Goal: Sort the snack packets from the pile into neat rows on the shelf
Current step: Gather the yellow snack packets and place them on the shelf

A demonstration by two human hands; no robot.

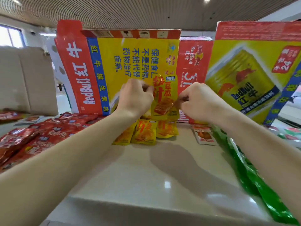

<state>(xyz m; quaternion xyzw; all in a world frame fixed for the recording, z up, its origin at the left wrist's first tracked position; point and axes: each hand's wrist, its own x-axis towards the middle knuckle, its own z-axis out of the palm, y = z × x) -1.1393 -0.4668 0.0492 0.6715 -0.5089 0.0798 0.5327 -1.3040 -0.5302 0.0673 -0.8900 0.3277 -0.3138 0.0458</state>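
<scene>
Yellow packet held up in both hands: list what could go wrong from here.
1. The left grip and right grip pinch only the side edges of the yellow packet; it may slip and fall onto the yellow row below, knocking it crooked.
2. The packet hangs close in front of the cardboard box; stood upright against it, it might topple forward.

Head camera (wide-angle) faces forward and down, near the shelf point(146, 185).
</scene>
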